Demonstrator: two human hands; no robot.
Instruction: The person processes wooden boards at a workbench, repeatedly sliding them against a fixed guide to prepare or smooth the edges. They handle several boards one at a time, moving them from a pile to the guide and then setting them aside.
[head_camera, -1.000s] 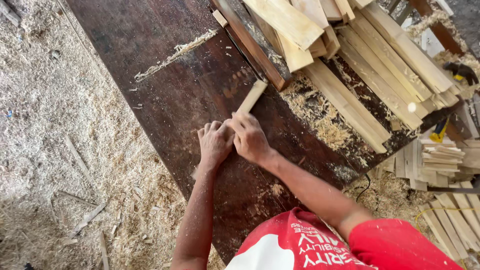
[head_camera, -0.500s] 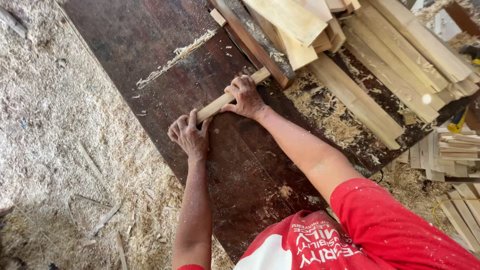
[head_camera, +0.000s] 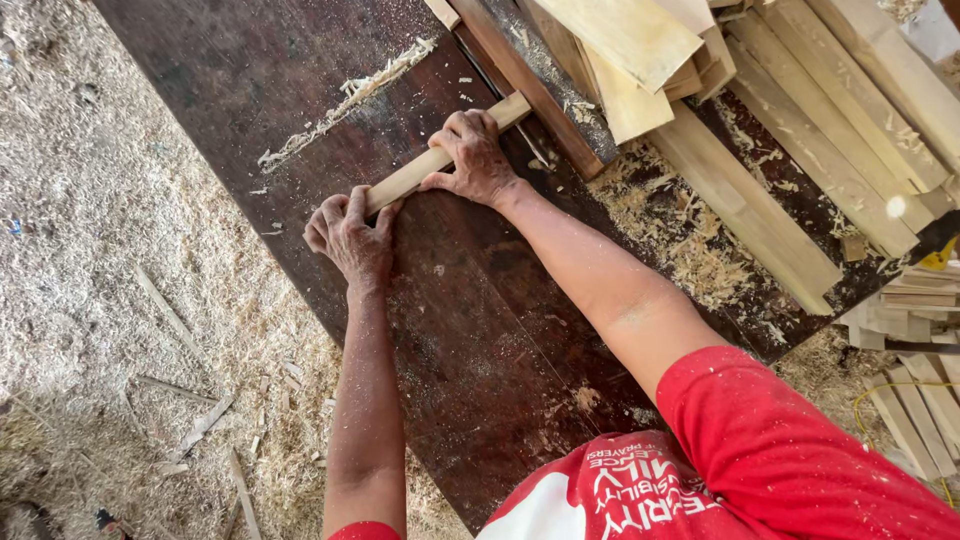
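Observation:
A narrow pale wooden strip (head_camera: 415, 175) lies flat on a dark brown work table (head_camera: 250, 70), running diagonally toward a dark raised rail (head_camera: 530, 85). My left hand (head_camera: 347, 235) grips the strip's near end with fingers curled around it. My right hand (head_camera: 476, 155) presses down on the strip farther along, palm over it, close to the rail. The strip's far end (head_camera: 512, 106) touches the rail.
A stack of pale planks (head_camera: 800, 130) lies behind the rail at the upper right. Sawdust and shavings (head_camera: 690, 240) cover the table's right part, and a sawdust line (head_camera: 345, 100) crosses the top. The floor (head_camera: 110, 300) at the left holds shavings and wood offcuts.
The strip has slid back out from the rail toward me. My hands, together near the middle of the table a second ago, have spread apart along the strip.

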